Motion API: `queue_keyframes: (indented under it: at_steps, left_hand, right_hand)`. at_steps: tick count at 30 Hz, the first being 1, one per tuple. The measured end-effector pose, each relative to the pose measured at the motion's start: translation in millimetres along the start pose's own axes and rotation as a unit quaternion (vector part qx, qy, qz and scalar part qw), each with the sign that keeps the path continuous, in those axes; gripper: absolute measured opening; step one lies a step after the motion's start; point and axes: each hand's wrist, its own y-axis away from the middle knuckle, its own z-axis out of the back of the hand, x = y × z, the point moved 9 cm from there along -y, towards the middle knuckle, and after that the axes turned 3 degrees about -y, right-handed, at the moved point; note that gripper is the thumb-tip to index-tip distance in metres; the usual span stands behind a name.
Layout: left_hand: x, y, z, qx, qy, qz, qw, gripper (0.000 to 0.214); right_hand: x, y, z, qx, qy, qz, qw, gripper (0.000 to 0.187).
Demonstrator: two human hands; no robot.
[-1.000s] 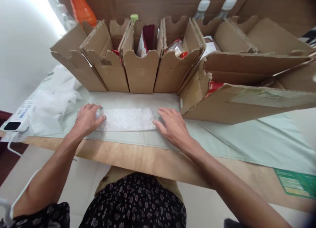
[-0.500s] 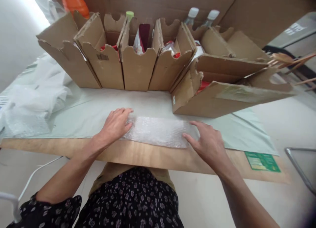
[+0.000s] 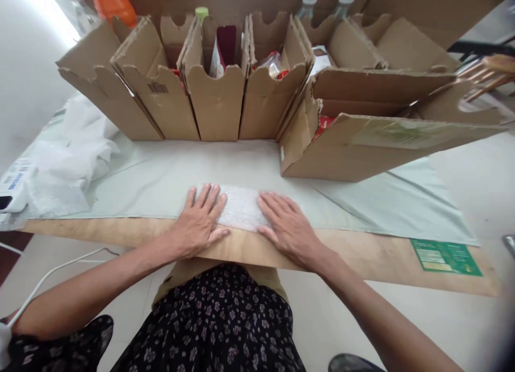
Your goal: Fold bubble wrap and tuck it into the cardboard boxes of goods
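Fingers splayed, the left hand (image 3: 197, 226) lies flat, palm down, at the left end of a bubble-wrap strip (image 3: 240, 206); the right hand (image 3: 292, 227) lies flat at the other end, its fingers closer together, thumb out to the side. Neither hand grips anything. Below them runs a bare wooden edge (image 3: 237, 248), with a green printed sheet (image 3: 446, 256) far to the right. The strip sits at the near margin of a pale green cloth (image 3: 181, 162), between the hands. Crumpled clear wrapping (image 3: 68, 165) lies well to the left. Beyond, a long cardboard box (image 3: 338, 152) stands at the right, and narrow cardboard boxes (image 3: 215, 109) stand in a row. White-capped bottles (image 3: 308, 1) rise behind.
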Motion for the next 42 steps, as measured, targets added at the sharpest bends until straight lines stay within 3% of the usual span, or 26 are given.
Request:
queue_keyframes:
  at_steps: [2, 4, 6, 8, 11, 14, 17, 19, 24, 29, 31, 35, 38, 42]
  left_hand:
    - [5.7, 8.3, 5.7, -0.014, 0.016, 0.021, 1.0, 0.076]
    - [4.6, 8.9, 17.3, -0.049, 0.034, 0.034, 0.998, 0.073]
    - [-1.5, 2.7, 27.5, -0.088, 0.045, 0.035, 0.994, 0.072]
    - [-9.2, -5.9, 28.9, -0.101, 0.05, 0.019, 0.993, 0.073]
    - [-13.7, -9.8, 15.6, -0.06, 0.046, -0.005, 0.997, 0.075]
    - [-10.5, 2.8, 9.6, -0.022, 0.043, -0.002, 0.999, 0.079]
    - [-11.4, 16.4, 21.2, -0.02, 0.046, 0.022, 0.998, 0.075]
    - [-13.7, 20.6, 30.9, -0.025, 0.049, 0.04, 0.998, 0.069]
    - [-10.0, 28.3, 38.3, -0.038, 0.057, 0.043, 0.997, 0.053]
    - [-0.4, 37.7, 45.6, -0.09, 0.091, 0.054, 0.99, 0.05]
    - [-8.8, 33.7, 47.7, -0.101, 0.112, 0.042, 0.988, 0.053]
    - [-30.7, 23.0, 33.9, -0.047, 0.116, -0.004, 0.992, 0.054]
    - [-31.5, 24.5, 27.7, -0.042, 0.108, -0.03, 0.993, 0.053]
    - [-22.9, 31.6, 31.4, -0.065, 0.138, -0.034, 0.988, 0.047]
  right_hand:
    - [-28.7, 29.2, 14.5, -0.029, 0.031, -0.043, 0.998, 0.061]
    - [-41.1, 43.9, 32.2, -0.061, 0.06, -0.092, 0.992, 0.062]
    - [-26.4, 36.9, 40.2, -0.069, 0.063, -0.09, 0.991, 0.065]
    - [7.2, 15.8, 33.2, -0.041, 0.035, -0.018, 0.998, 0.066]
    - [40.8, -1.1, 14.7, 0.007, -0.014, 0.097, 0.995, 0.065]
    - [18.5, 12.8, 10.1, -0.004, -0.015, 0.079, 0.997, 0.064]
    - [-7.8, 33.2, 18.5, -0.034, 0.022, 0.014, 0.999, 0.063]
    - [-1.8, 35.7, 23.9, -0.047, 0.035, 0.006, 0.998, 0.061]
    - [40.7, 20.4, 18.2, -0.001, -0.025, 0.092, 0.995, 0.056]
    - [22.7, 27.6, 41.7, -0.041, -0.052, 0.029, 0.997, 0.049]
    - [27.3, 22.5, 47.2, -0.047, -0.054, 0.019, 0.997, 0.05]
    - [48.9, 6.6, 27.3, 0.015, -0.05, 0.079, 0.996, 0.053]
    - [30.3, 19.9, 23.3, 0.001, -0.017, 0.068, 0.998, 0.049]
    - [-3.6, 61.6, 45.7, -0.063, 0.008, 0.009, 0.998, 0.039]
